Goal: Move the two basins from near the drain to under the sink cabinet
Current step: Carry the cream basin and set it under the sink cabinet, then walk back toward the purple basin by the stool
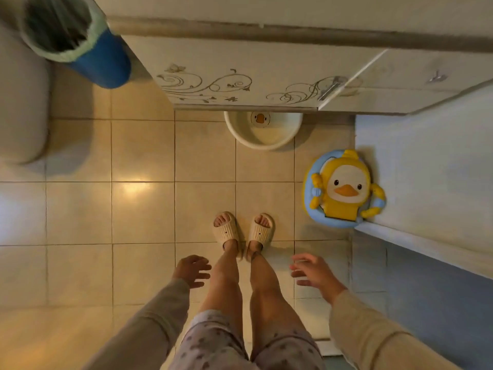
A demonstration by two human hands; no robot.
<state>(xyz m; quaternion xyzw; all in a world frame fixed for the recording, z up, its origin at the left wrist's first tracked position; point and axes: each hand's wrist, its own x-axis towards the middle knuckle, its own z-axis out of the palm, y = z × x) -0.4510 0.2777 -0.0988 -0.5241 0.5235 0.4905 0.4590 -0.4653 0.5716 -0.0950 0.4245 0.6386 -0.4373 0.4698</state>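
Observation:
A cream basin [262, 134] with a duck picture inside sits on the tiled floor, its far part tucked under the sink cabinet [240, 76]. I see only this one basin; whether another is nested in it I cannot tell. My left hand [192, 271] hangs beside my left leg, fingers spread, holding nothing. My right hand [312, 272] is out to the right of my legs, also spread and holding nothing. Both hands are well short of the basin, with my slippered feet between.
A blue bin [80, 44] with a green liner stands at the top left beside the cabinet. A yellow duck child seat [344, 189] leans against the white wall on the right. A white toilet [21, 102] fills the left edge.

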